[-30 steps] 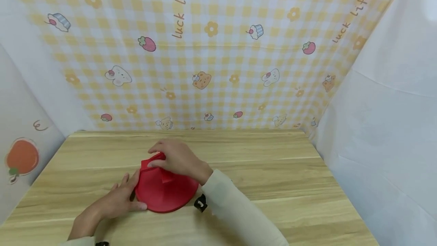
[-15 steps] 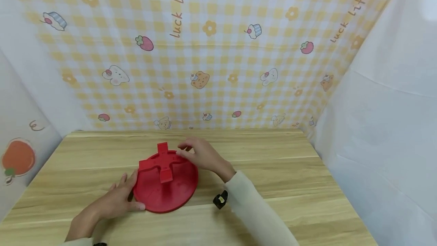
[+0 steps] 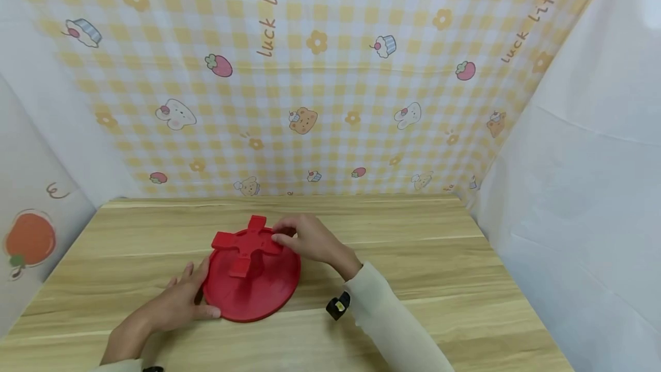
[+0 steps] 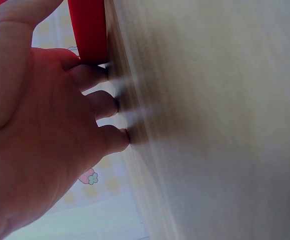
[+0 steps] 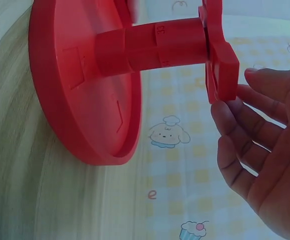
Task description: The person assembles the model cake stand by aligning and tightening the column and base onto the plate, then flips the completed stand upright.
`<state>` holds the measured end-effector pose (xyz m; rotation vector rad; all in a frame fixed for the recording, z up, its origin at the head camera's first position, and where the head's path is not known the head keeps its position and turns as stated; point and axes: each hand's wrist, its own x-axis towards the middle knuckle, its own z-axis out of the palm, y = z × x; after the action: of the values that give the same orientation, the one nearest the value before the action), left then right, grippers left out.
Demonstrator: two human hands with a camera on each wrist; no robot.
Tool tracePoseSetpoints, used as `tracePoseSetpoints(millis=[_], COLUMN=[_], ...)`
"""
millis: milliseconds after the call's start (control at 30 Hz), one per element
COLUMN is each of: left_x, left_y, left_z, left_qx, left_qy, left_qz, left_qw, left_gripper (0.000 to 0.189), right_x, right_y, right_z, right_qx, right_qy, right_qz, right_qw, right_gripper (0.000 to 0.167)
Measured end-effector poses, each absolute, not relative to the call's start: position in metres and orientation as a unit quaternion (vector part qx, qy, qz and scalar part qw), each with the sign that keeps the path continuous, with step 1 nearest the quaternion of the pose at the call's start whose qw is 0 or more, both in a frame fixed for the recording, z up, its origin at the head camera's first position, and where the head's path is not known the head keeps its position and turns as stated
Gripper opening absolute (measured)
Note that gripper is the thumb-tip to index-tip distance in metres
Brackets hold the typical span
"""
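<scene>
A red round base (image 3: 258, 298) lies on the wooden table, a short post (image 5: 154, 47) rising from its middle. On that post sits a red cross-shaped top (image 3: 249, 243) with square arm ends. My left hand (image 3: 172, 306) rests against the base's left rim, thumb toward the front. In the left wrist view its outer fingertips touch the table. At the cross's right arm is my right hand (image 3: 312, 239). Seen from the right wrist, its fingers (image 5: 244, 145) are loosely bent by the arm end, and the thumb stands slightly apart from it. The post is mostly hidden in the head view.
The wooden table (image 3: 403, 286) reaches back to a yellow checked cloth (image 3: 330, 96). White cloth (image 3: 578, 205) hangs at the right side, and another sheet (image 3: 31, 148) at the left. A black wrist device (image 3: 338, 305) sits under the right sleeve.
My right hand has come off the top of the cross and moved right, to its right arm. Seen from above, the cross has turned clockwise since half a second ago. My left hand keeps its place.
</scene>
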<state>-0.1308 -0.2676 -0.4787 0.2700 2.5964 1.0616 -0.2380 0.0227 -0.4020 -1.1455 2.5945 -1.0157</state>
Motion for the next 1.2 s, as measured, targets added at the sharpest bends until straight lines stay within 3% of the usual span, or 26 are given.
tracePoseSetpoints(millis=[367, 567, 667, 800, 967, 1200], left_x=[-0.129, -0.130, -0.130, -0.131, -0.131, -0.131], left_y=[-0.267, -0.267, -0.267, -0.267, -0.266, -0.266], left_z=[-0.478, -0.476, -0.475, -0.476, -0.476, -0.476], left_qx=[0.098, 0.092, 0.091, 0.088, 0.090, 0.093], left_qy=[0.908, 0.909, 0.908, 0.908, 0.907, 0.909], left_qz=[0.377, 0.375, 0.377, 0.376, 0.377, 0.372], left_qw=[0.156, 0.159, 0.160, 0.164, 0.165, 0.165], left_gripper=[0.118, 0.118, 0.119, 0.120, 0.120, 0.120], right_x=[-0.236, -0.240, -0.244, -0.249, -0.251, -0.251], right_y=[0.027, 0.028, 0.028, 0.027, 0.025, 0.025], right_z=[-0.401, -0.403, -0.404, -0.407, -0.410, -0.412], right_qx=[-0.386, -0.351, -0.357, -0.382, -0.397, -0.411], right_qy=[0.834, 0.851, 0.852, 0.846, 0.841, 0.840], right_qz=[-0.380, -0.388, -0.381, -0.363, -0.350, -0.340], right_qw=[0.105, 0.054, 0.043, 0.080, 0.108, 0.100], right_gripper=[0.015, 0.017, 0.031, 0.049, 0.040, 0.031])
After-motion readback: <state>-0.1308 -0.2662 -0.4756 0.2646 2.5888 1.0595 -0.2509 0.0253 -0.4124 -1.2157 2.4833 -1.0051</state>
